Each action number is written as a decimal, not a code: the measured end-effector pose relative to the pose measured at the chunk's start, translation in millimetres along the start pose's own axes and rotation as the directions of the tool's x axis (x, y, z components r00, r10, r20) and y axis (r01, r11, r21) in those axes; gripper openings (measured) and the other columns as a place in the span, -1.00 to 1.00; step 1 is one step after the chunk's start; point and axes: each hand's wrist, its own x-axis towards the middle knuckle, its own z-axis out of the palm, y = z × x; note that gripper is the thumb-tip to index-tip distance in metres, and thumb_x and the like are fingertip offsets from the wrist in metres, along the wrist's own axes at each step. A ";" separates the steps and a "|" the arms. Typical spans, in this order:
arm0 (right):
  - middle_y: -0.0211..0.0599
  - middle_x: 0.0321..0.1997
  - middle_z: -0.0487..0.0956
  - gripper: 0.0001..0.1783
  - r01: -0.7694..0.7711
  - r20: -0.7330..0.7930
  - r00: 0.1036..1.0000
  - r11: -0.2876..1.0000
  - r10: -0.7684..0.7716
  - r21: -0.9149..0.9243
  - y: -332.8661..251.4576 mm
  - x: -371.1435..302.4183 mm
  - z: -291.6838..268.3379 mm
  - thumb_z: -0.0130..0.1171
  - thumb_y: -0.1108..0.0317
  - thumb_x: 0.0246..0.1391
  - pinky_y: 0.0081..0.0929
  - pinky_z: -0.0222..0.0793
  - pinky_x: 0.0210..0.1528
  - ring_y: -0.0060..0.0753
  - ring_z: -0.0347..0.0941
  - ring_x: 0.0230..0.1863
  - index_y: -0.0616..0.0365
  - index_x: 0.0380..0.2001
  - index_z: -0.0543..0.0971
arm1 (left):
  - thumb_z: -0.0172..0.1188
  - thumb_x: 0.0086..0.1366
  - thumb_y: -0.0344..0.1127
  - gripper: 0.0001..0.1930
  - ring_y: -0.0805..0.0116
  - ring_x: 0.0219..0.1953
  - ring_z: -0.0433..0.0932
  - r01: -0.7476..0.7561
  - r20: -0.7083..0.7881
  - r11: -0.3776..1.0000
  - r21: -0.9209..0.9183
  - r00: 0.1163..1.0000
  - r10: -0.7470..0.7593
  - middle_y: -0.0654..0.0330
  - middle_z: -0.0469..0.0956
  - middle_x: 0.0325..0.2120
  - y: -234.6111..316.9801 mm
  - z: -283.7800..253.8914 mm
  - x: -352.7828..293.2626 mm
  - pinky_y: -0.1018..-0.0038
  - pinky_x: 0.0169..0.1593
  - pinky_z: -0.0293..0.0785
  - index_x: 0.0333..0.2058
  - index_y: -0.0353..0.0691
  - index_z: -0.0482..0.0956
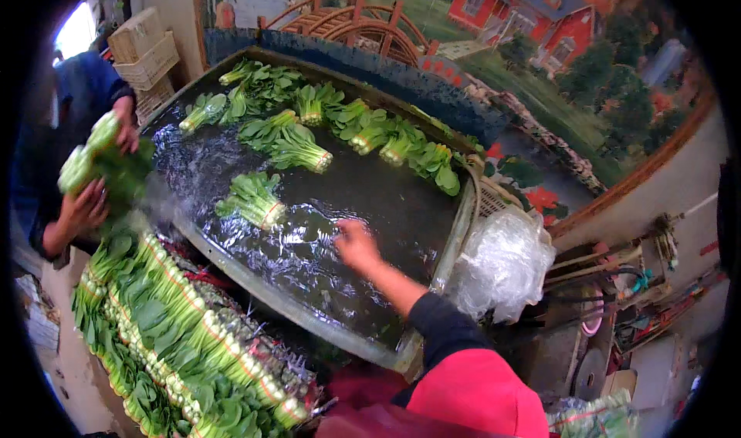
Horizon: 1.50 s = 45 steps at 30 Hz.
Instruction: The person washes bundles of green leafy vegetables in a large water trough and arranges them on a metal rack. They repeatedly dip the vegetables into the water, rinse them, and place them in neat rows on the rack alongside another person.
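Observation:
Over the dark water of a large tub (455, 241), my right hand (356, 246) reaches in from the lower right. Its fingers are blurred and point left; nothing shows in them, but their posture is unclear. Left of it floats a tied bunch of leafy greens (261, 201), apart from the hand. Further back drift several more bunches, among them a pale-stemmed bunch (305, 151) and a row along the far wall (369, 133). My left hand is out of view.
At left, another person's hands (86, 206) hold dripping greens (100, 156) above the tub's rim. Stacked bunches (185, 314) fill the near left side. Clear plastic wrap (505, 264) bulges beside the right rim. A painted wall (494, 60) stands behind; tools (617, 284) clutter the right.

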 end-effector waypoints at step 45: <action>-0.14 0.10 0.63 0.06 0.193 0.620 0.729 0.957 -0.289 0.219 27.2 143.1 -70.9 0.65 0.07 -0.41 -0.12 0.29 0.39 -0.12 0.55 0.18 0.08 0.25 0.41 | 0.62 0.05 -0.30 -0.18 0.33 0.16 0.54 0.196 0.219 -0.526 -0.828 0.976 0.019 0.11 0.56 0.10 449.7 -152.8 351.5 0.28 0.26 0.45 0.19 -0.24 0.26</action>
